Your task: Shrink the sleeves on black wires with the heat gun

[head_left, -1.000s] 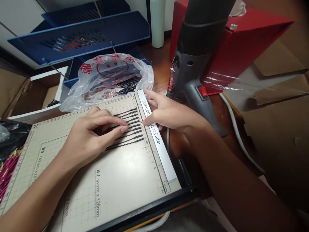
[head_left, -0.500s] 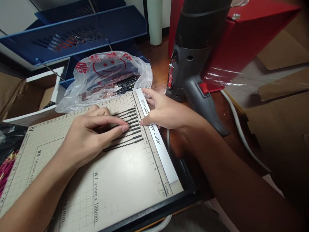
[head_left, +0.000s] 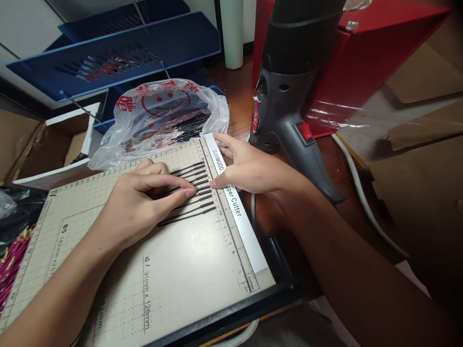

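Observation:
My left hand (head_left: 142, 202) lies flat on the beige paper cutter board (head_left: 173, 270), its fingers stretched over a row of several thin black wires (head_left: 195, 205) and pressing them down. The wires' thicker ends point right, toward the white ruler strip (head_left: 237, 212) marked "Paper Cutter". My right hand (head_left: 249, 168) rests on that strip at the board's right edge. Its fingertips touch the ends of the wires, with the fingers extended and nothing held in them.
A clear plastic bag (head_left: 162, 115) of more black wires lies behind the board. A grey heat gun (head_left: 289, 96) stands upright to the right, with its white cord (head_left: 361, 197). Blue trays (head_left: 119, 53), a red box (head_left: 361, 53) and cardboard surround the spot. Pink-and-gold parts (head_left: 10, 255) lie at the far left.
Both hands stay on the wires almost unmoved. My right fingertips have shifted slightly left onto the wire ends. The view has drifted a little.

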### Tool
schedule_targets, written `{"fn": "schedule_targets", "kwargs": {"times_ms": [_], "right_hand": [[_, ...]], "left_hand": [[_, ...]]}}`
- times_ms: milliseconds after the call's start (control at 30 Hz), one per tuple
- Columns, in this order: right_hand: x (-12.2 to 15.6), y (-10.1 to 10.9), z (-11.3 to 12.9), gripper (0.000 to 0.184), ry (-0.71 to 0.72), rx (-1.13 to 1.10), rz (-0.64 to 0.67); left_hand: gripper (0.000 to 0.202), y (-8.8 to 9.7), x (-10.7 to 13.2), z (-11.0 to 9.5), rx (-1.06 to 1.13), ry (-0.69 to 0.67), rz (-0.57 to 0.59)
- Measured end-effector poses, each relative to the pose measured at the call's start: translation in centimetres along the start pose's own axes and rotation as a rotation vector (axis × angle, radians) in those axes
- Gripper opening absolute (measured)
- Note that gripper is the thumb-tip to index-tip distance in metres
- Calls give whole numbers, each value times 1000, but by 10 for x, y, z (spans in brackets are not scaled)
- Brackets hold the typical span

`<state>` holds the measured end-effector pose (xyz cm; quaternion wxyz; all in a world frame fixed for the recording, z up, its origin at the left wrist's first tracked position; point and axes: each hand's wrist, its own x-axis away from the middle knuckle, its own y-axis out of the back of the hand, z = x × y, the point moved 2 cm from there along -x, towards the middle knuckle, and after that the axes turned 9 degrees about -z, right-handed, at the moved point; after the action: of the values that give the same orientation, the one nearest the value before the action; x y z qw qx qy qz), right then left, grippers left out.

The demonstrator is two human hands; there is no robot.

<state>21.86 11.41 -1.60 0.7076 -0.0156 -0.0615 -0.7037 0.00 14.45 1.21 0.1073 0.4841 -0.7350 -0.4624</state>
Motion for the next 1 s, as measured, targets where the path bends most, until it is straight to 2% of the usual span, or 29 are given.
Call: {"fn": "schedule_targets", "kwargs": {"times_ms": [433,1000], "right_hand": [[0,-3,3,64,-7,-37,-13],[-1,-2,2,69,13,-22,5]], "left_hand": [[20,-1,-1,-1,-33,-41,14],[20,-1,0,-3,-47,-21,3]]}}
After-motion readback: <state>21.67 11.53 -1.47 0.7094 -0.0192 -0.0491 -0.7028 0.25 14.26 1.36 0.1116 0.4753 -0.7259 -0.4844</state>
